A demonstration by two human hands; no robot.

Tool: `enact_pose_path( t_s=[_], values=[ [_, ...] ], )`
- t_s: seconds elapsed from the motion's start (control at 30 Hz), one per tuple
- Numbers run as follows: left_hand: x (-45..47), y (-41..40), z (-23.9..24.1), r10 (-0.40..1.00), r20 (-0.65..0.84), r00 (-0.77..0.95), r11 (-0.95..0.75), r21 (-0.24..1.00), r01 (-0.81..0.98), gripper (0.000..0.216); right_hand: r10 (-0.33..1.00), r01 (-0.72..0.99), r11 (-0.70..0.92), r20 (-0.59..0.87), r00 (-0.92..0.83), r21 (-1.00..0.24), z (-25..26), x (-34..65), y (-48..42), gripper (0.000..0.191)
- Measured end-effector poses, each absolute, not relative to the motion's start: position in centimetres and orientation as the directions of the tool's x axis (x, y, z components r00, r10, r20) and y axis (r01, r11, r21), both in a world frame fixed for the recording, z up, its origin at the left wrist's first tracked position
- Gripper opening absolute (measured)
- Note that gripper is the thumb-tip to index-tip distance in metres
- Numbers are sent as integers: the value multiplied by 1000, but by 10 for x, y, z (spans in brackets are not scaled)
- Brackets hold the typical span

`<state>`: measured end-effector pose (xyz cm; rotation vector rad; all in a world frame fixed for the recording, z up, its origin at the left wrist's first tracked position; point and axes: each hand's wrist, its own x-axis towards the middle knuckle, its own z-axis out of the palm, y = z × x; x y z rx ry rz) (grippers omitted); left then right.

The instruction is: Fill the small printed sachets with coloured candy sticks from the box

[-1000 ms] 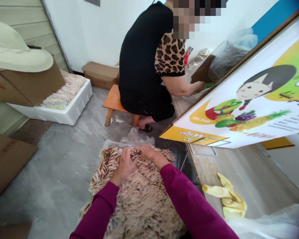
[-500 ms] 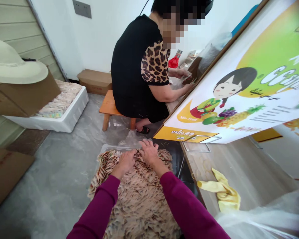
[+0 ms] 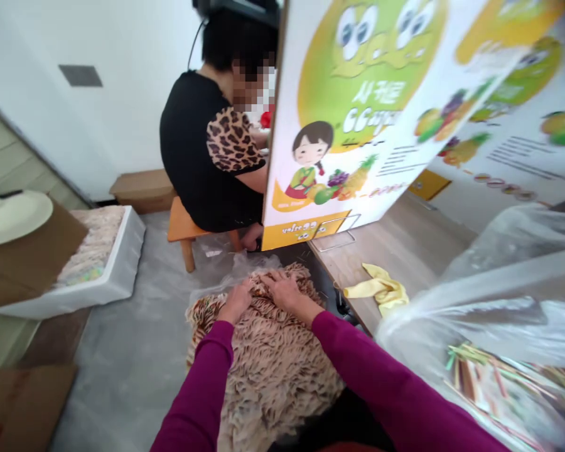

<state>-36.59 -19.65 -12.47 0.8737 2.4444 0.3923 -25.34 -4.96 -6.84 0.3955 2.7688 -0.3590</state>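
A broad mass of thin, tan, ruffled pieces [image 3: 273, 370] fills the space between my forearms, packed closely in rows. What they are made of I cannot make out. At the far end of the mass, my left hand [image 3: 236, 300] has its fingers bent into the pieces, with the fingertips partly hidden. Close beside it, my right hand [image 3: 285, 290] curls over the same far rows. Clear plastic [image 3: 245, 269] shows along the far edge, just beyond both hands.
A person in black [image 3: 193, 150] sits on a wooden stool [image 3: 182, 231]. A printed carton [image 3: 348, 125] stands at the right on a wooden board [image 3: 381, 229], near a yellow glove-like cloth [image 3: 381, 289]. A plastic bag [image 3: 419, 320] holds coloured sticks. On the left, a white foam box [image 3: 127, 263] holds similar pieces.
The view has turned right and come nearer the carton; the plastic bag with sticks now shows. My hands stay at the far end of the pieces, the right one less spread.
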Motion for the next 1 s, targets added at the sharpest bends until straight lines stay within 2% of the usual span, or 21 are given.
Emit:
enact_pose_path(
  t_s=[0.1, 0.17, 0.27, 0.4, 0.57, 0.77, 0.87, 0.93, 1.0],
  values=[
    [-372, -210, -116, 692, -328, -643, 712, 454, 535, 80, 158, 251, 941, -359, -920, -228, -35, -206, -41, 56],
    [-375, -217, -115, 712, -276, -645, 672, 531, 516, 91, 113, 211, 947, -362, -925, -244, -17, -163, -37, 46],
    [-375, -218, -123, 711, -198, -675, 615, 641, 460, 93, 78, 181, 928, -305, -949, -327, 3, -93, -37, 40],
    [-372, -202, -140, 665, -249, -704, 707, 513, 486, 98, 58, 164, 846, -218, -974, -507, 20, -16, -47, 37],
    [-367, -180, -143, 691, -277, -667, 718, 368, 591, 88, 175, 209, 793, -115, -978, -573, 32, 27, -64, 35],
    [-338, -174, -116, 621, -195, -759, 783, 185, 594, 83, 261, 177, 802, 69, -963, -571, 43, 61, -74, 32],
    [-302, -158, -88, 673, 22, -740, 731, 132, 669, 74, 419, 309, 775, 82, -904, -551, 45, 98, -72, 33],
    [-270, -129, -62, 779, 234, -582, 570, 123, 813, 65, 550, 458, 710, 14, -835, -535, 42, 124, -73, 31],
    [-235, -86, -34, 879, 317, -357, 345, 93, 934, 59, 630, 576, 644, -79, -773, -504, 39, 145, -76, 27]
  ],
)
